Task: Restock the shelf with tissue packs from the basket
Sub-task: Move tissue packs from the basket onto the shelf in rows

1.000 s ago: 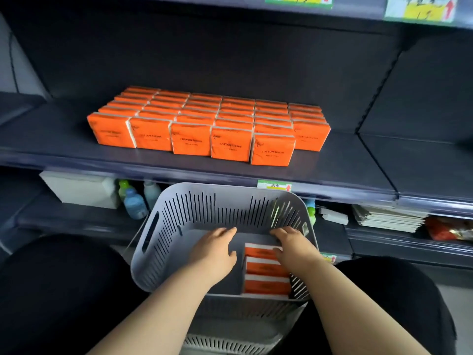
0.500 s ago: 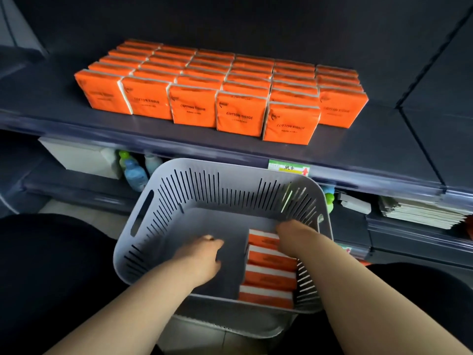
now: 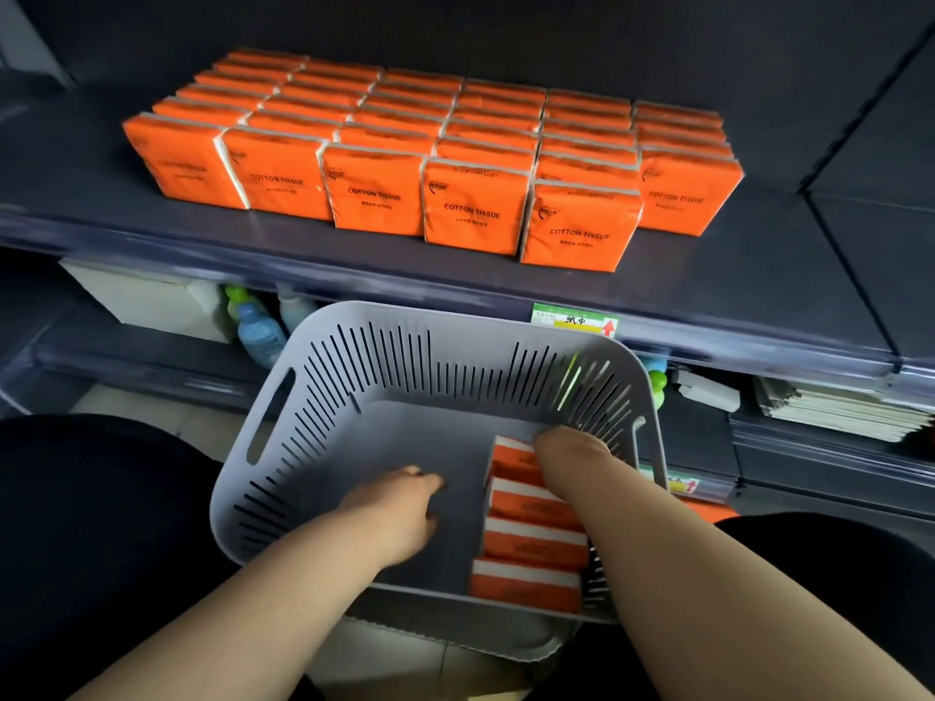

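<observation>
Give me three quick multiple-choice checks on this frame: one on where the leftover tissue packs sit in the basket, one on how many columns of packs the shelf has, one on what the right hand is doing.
1. Where in the basket do the tissue packs lie?
A. along its right side
B. along its left side
C. in the middle

2. How many columns of packs does the shelf show across its front?
A. three
B. six
C. nine

3. What is the right hand doing?
A. resting on the shelf
B. holding a bottle
C. reaching down onto the packs in the basket

Answers: 1 A, the orange row hugs the right wall. 2 B, six front packs stand side by side. 3 C, its fingers curl over the farthest pack, while the left hand sits over the bare floor.
</observation>
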`<state>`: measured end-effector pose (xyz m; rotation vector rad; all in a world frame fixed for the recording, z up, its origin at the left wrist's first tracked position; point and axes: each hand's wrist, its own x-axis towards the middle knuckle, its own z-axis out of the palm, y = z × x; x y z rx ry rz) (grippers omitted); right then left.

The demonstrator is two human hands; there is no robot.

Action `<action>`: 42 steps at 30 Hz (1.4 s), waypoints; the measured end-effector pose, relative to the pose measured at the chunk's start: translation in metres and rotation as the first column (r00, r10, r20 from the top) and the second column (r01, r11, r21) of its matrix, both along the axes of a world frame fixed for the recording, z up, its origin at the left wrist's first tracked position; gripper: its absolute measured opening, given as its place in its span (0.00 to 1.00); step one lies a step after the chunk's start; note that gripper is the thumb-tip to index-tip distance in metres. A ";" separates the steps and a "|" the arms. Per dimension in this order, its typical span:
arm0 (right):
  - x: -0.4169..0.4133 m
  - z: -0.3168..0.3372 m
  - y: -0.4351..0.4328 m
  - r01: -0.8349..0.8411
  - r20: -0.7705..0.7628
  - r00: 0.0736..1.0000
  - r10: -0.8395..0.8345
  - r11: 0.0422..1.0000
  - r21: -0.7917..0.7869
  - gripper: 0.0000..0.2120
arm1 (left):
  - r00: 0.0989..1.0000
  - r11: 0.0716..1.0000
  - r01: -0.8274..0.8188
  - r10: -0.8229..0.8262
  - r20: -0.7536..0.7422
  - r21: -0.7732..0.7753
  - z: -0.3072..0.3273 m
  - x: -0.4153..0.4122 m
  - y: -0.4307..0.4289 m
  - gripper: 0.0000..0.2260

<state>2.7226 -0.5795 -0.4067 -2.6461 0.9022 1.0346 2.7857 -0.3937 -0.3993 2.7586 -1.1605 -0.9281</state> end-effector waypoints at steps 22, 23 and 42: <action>-0.018 0.042 -0.018 -0.005 0.328 0.944 0.010 1.000 -0.017 0.16 | 0.916 0.906 0.402 -0.395 -0.079 0.130 -0.021 -0.008 -0.099 0.14; -0.017 0.042 -0.019 0.005 0.318 0.948 0.001 1.000 -0.019 0.16 | 0.917 0.910 0.399 -0.395 -0.062 0.112 -0.022 -0.007 -0.101 0.15; -0.020 0.045 -0.022 0.002 0.348 0.937 0.027 0.996 -0.084 0.14 | 0.963 0.963 0.269 -0.269 0.024 0.011 -0.013 -0.003 -0.096 0.16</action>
